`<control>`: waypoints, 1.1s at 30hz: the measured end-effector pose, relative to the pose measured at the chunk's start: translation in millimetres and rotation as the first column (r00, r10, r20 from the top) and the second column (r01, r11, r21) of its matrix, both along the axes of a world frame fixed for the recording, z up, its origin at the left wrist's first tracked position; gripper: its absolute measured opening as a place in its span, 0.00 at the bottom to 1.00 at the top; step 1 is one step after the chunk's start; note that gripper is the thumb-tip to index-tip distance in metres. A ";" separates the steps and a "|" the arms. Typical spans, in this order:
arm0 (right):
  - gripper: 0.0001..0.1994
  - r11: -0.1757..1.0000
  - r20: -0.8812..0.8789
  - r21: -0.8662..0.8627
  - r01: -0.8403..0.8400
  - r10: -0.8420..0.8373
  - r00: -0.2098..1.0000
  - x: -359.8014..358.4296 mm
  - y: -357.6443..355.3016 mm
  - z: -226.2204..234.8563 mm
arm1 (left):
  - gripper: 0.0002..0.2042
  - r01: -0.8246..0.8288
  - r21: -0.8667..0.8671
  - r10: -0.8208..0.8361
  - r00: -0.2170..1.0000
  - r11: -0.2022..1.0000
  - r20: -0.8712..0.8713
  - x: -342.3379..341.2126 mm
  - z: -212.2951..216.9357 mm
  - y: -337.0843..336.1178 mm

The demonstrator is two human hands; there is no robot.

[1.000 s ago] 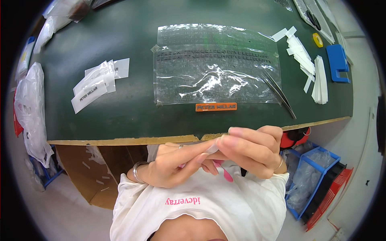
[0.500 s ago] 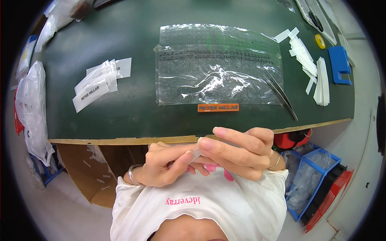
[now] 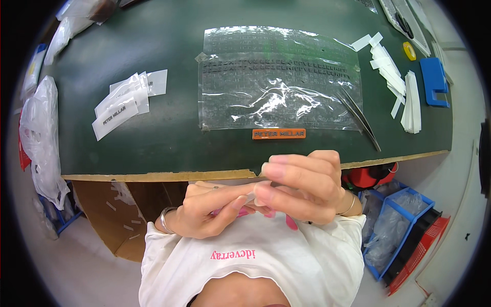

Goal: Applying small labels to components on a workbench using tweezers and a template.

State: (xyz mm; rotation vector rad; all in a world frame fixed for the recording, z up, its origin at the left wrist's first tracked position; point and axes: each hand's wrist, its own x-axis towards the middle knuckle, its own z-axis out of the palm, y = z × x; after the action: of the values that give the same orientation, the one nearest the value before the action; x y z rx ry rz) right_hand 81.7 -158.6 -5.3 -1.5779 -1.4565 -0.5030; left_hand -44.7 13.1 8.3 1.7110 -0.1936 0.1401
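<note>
Close to my body, just below the table's front edge, both hands meet at a small whitish piece (image 3: 250, 197), perhaps a strip of film or paper; most of it is hidden by the fingers. My left hand (image 3: 207, 211) pinches it between thumb and forefinger. My right hand (image 3: 306, 190) has its thumb and fingertips at the same piece, with the upper fingers bent and raised apart. Beyond the hands, an orange bar with dark raised letters (image 3: 279, 134) lies near the table edge. Behind it lies a clear plastic sheet (image 3: 230, 112) bearing rows of dark letters.
Metal tweezers (image 3: 360, 120) rest across the sheet's right side. Farther right are white paper strips (image 3: 387, 71), a yellow tape roll (image 3: 409, 51) and a blue tape dispenser (image 3: 433, 82). Printed white labels (image 3: 116, 113) lie on the left. A cardboard box (image 3: 110, 220) stands below.
My right hand has risen slightly, its upper fingers lifting and curling. My left hand keeps its pinch on the whitish piece. Things on the table have shifted only slightly in view.
</note>
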 end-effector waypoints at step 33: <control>0.05 0.991 -0.138 0.077 -0.114 0.124 0.983 24.7 -25.1 19.8 | 0.06 0.262 0.848 0.755 0.385 0.461 -0.530 -111.1 -5.0 70.6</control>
State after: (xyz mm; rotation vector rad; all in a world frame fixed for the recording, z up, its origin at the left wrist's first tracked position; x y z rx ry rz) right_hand 106.4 -183.7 14.5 -1.4333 -1.4005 -0.3599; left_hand -155.8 83.8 3.2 2.5691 1.1480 -0.8114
